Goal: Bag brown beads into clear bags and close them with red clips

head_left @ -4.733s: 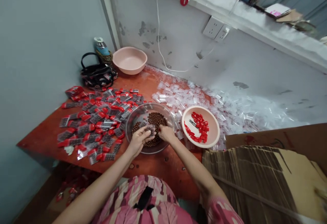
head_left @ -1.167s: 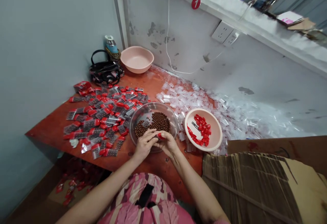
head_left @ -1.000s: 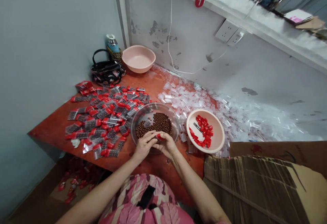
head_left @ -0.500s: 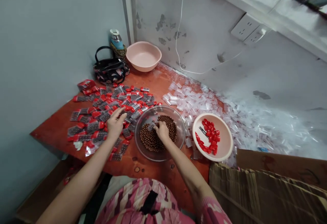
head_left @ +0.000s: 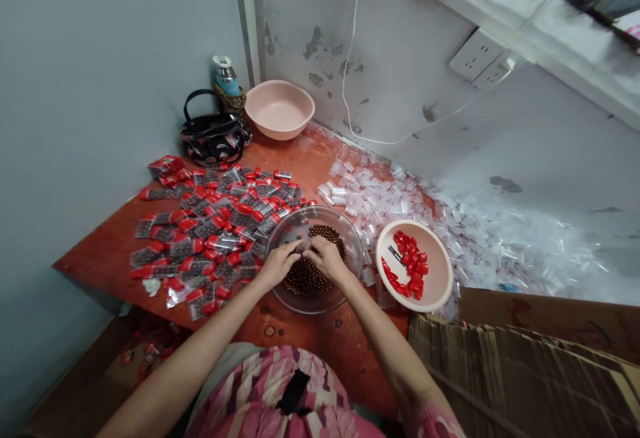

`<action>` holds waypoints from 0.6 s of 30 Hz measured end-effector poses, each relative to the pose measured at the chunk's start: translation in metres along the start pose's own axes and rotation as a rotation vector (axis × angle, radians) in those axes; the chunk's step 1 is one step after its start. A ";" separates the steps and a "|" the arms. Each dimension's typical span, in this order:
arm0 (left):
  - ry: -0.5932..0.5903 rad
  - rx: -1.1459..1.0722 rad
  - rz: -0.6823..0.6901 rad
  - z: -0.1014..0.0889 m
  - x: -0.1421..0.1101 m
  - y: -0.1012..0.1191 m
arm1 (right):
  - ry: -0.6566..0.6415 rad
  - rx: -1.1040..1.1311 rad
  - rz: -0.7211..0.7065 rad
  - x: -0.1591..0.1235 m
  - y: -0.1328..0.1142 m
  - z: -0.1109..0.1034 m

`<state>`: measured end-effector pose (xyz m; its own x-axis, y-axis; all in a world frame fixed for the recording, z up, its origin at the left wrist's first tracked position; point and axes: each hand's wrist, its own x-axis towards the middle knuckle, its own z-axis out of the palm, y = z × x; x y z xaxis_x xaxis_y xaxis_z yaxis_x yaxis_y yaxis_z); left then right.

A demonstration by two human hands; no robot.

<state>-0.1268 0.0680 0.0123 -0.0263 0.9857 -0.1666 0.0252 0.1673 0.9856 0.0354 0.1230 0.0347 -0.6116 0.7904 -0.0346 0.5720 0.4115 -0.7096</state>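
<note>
A clear bowl (head_left: 354, 279) of small brown balls (head_left: 306, 283) stands in front of me on the table. Over it my two hands meet fingertip to fingertip. My right hand (head_left: 327, 257) is closed on a small clear plastic container (head_left: 302, 245), mostly covered by the fingers. From the left, my left hand (head_left: 281, 263) has its fingers closed at the same container. Left of the bowl lies a spread of filled clear containers with red caps (head_left: 187, 247). To the right, a pale pink basin (head_left: 447, 277) holds loose red caps (head_left: 414, 259) and a small black-and-white strip.
Many unfilled clear containers (head_left: 370, 191) are heaped at the right, along the wall. Farther back are an empty pink basin (head_left: 280, 108), a black handbag (head_left: 213, 138) and a flask (head_left: 227, 78). Flattened cardboard (head_left: 490, 371) borders the right front. A white cable hangs along the wall.
My left hand has moved right, from above the capped containers to the container at the bowl. My right hand stays over the bowl, shifted slightly. Another capped container lies at the pile's front edge.
</note>
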 end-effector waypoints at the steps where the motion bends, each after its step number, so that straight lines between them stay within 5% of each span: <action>1: -0.017 -0.050 -0.026 0.003 -0.001 -0.001 | 0.016 0.010 -0.016 -0.004 0.001 -0.004; 6: -0.041 -0.223 -0.057 0.012 -0.020 0.005 | 0.013 -0.231 0.157 -0.009 0.019 0.004; 11: 0.009 -0.578 -0.179 0.010 -0.045 0.019 | -0.082 -0.360 0.121 0.016 0.023 0.039; 18: 0.088 -0.665 -0.157 0.002 -0.066 0.026 | -0.162 -0.434 0.112 0.041 0.018 0.068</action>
<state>-0.1223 0.0069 0.0486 -0.0617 0.9407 -0.3335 -0.6038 0.2309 0.7630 -0.0168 0.1321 -0.0271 -0.5906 0.7741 -0.2278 0.7937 0.5065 -0.3367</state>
